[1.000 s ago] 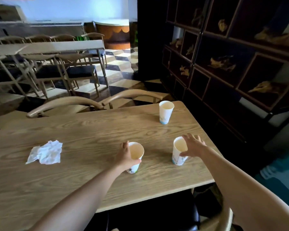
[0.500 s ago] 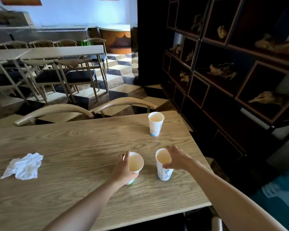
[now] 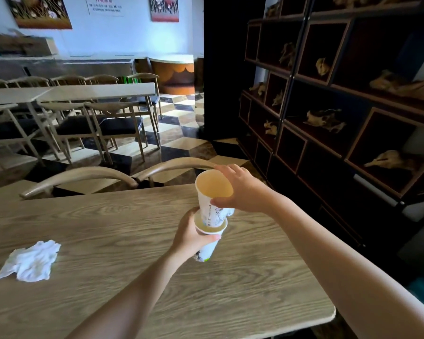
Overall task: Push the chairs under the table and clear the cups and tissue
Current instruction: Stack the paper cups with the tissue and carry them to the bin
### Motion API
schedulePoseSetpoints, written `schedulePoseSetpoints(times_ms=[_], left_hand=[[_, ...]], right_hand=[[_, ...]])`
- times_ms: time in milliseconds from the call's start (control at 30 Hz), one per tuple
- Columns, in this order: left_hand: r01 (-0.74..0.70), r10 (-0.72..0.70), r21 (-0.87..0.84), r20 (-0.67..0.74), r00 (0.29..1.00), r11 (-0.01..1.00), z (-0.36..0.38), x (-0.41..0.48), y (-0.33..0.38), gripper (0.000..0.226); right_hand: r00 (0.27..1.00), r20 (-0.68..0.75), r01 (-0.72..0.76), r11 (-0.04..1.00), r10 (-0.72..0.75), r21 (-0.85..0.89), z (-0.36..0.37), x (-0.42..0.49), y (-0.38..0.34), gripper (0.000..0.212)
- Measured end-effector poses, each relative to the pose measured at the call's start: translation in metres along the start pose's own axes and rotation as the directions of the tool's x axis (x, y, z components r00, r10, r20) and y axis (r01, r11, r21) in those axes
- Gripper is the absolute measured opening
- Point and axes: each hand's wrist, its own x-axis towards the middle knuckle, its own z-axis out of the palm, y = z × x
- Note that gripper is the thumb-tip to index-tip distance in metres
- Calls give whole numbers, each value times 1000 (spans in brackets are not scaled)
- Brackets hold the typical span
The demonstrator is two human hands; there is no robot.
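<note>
A dining room with a pale blue back wall, checkered floor tiles, and rows of light wooden tables and chairs with dark seats in the background. Along the right side stands a tall dark shelving unit [image 3: 328, 99] whose cubbies hold pieces of gnarled driftwood. In the foreground is a light wood-grain table [image 3: 132, 277], seen from above by the person standing at its near edge. Two curved wooden chair backs [image 3: 83, 176] show just beyond the table's far edge, side by side and close against it. On the left part of the tabletop lies a crumpled white tissue [image 3: 30, 261], well apart from the hands. Both bare arms reach forward over the table's middle. The left hand [image 3: 190, 238] is wrapped around a white paper cup, the lower cup [image 3: 209, 243], holding it lifted off the tabletop and slightly tilted, thumb across its front. The right hand [image 3: 242, 192] grips a second paper cup, the upper cup [image 3: 213, 199], by its rim, thumb on the near side and fingers curled over the far side. The base of the upper cup sits inside the open mouth of the lower cup, only partly nested, so most of its printed white wall is exposed. Its inside looks tan and empty. A third cup cannot be made out here.
</note>
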Motion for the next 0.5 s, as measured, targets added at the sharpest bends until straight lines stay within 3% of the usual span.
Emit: schedulePoseSetpoints(times_ms=[133,267,500], left_hand=[[-102,102,-112,-11,995,988,-1,13,24,72],[-151,150,-143,-16,989,978,-6,24,48,74],[-212,204,-136,-71,976,968,-7,42,65,70]], right_hand=[[995,96,-7,999,12,-52,-3,7,-1,91],[996,90,-19,997,26,-76,1,24,10,93],[995,81,-62,993,54,100,25,53,47,102]])
